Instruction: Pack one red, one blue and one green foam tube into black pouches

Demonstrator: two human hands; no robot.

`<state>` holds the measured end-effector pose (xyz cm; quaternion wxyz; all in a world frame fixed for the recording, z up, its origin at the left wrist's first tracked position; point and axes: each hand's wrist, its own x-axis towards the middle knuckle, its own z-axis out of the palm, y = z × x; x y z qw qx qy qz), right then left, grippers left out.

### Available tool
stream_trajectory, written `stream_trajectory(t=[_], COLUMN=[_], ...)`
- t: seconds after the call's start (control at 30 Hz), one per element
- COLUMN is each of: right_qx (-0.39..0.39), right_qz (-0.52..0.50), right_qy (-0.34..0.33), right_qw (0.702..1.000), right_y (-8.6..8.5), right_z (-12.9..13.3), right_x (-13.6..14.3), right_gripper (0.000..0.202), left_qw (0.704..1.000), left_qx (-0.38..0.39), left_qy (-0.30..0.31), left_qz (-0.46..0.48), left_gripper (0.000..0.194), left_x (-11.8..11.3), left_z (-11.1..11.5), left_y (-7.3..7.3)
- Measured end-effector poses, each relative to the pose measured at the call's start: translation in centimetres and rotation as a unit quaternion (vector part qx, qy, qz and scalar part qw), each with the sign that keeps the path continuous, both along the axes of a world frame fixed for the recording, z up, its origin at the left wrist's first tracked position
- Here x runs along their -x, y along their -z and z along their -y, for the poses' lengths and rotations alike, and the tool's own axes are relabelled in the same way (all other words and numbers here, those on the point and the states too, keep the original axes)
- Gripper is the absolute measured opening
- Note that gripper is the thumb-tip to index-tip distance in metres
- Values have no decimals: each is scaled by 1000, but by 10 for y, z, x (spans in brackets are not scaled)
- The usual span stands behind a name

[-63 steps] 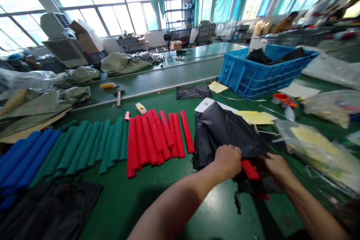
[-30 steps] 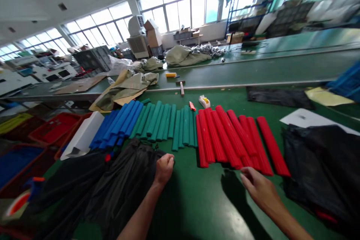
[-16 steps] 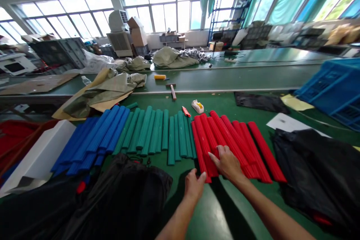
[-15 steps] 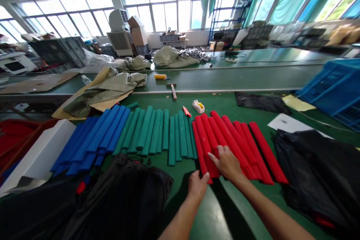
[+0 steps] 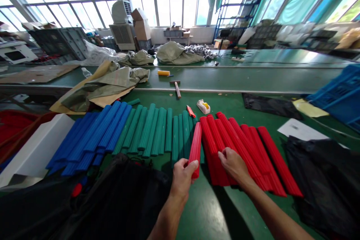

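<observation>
My left hand [image 5: 182,174] is closed around the near end of a red ribbed tube [image 5: 196,146], which is raised and points away from me. Its far end overlaps the edge of the green ribbed tubes [image 5: 152,127]. My right hand [image 5: 234,163] has its fingers curled at the near end of another red tube [image 5: 216,137] in the pile. More red tubes [image 5: 244,146] lie side by side under and beyond that hand. To the far left of the row is a stack of blue ribbed tubes [image 5: 92,135].
Black bags [image 5: 123,198] lie at the front left, and another black bag [image 5: 317,176] at the right. Behind the tubes are a tape dispenser [image 5: 203,106], an orange-red cutter [image 5: 191,111] and a hammer-like tool [image 5: 177,89]. A blue crate [image 5: 337,95] stands at right.
My left hand has taken hold of the leftmost red tube, lifted it and moved it left. My right hand has shifted slightly right, its fingers now curled. The view has shifted a little.
</observation>
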<state>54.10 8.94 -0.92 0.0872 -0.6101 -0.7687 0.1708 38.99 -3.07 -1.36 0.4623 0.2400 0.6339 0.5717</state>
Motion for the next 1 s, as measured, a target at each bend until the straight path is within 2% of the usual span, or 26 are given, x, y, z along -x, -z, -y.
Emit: stream_trajectory(t=[0.07, 0.1, 0.17, 0.2, 0.23, 0.3, 0.37, 0.4, 0.47, 0.53, 0.57, 0.6, 0.63, 0.7, 0.77, 0.83, 0.9, 1.0], right_qx=[105, 189, 353, 408, 437, 470, 501, 509, 511, 489, 478, 468, 460, 452, 457, 459, 458, 451], right_qz=[-149, -256, -443, -498, -523, -542, -549, -553, -566, -585, -591, -594, -594, -587, -570, -553, -539, -536], right_qy=[-21, -32, -22, 1, 27, 77, 111, 119, 117, 85, 64, 46, 29, 1, -15, -16, 1, 16], right_qw=[983, 947, 824, 765, 731, 693, 660, 648, 637, 642, 647, 653, 660, 672, 682, 695, 707, 714], right_y=[-9, -13, -17, -16, -14, -7, 0, 2, 1, -4, -7, -11, -14, -18, -20, -18, -14, -4], right_z=[19, 30, 52, 59, 64, 63, 54, 48, 39, 35, 34, 34, 34, 32, 29, 26, 25, 31], right_x=[16, 26, 45, 53, 59, 66, 66, 64, 58, 53, 53, 55, 59, 75, 97, 124, 152, 188], right_gripper=[46, 49, 43, 39, 36, 33, 31, 29, 26, 25, 25, 26, 26, 25, 22, 22, 28, 42], left_qw=[999, 997, 984, 975, 967, 954, 937, 928, 893, 823, 788, 765, 754, 757, 767, 770, 777, 788], left_qx=[-5, 1, 23, 32, 33, 10, -10, -6, 40, 110, 151, 194, 235, 292, 314, 314, 309, 251], left_qy=[11, 12, 4, -1, 16, 96, 144, 124, -5, -154, -194, -206, -194, -137, -99, -98, -102, -91], left_qz=[-36, -75, -175, -221, -252, -284, -317, -351, -448, -536, -564, -579, -582, -568, -551, -547, -539, -555], left_gripper=[28, 25, 22, 26, 30, 30, 29, 30, 34, 42, 50, 58, 61, 57, 46, 43, 46, 44], left_x=[-4, -10, -24, -28, -28, -13, 18, 38, 84, 129, 148, 165, 179, 197, 205, 202, 189, 150], left_z=[14, 21, 33, 37, 41, 46, 49, 49, 42, 27, 17, 8, -1, -15, -21, -19, -9, 13], left_y=[-9, -9, -2, 3, 8, 13, 8, 3, -6, -9, -9, -7, -6, -3, -6, -13, -21, -26])
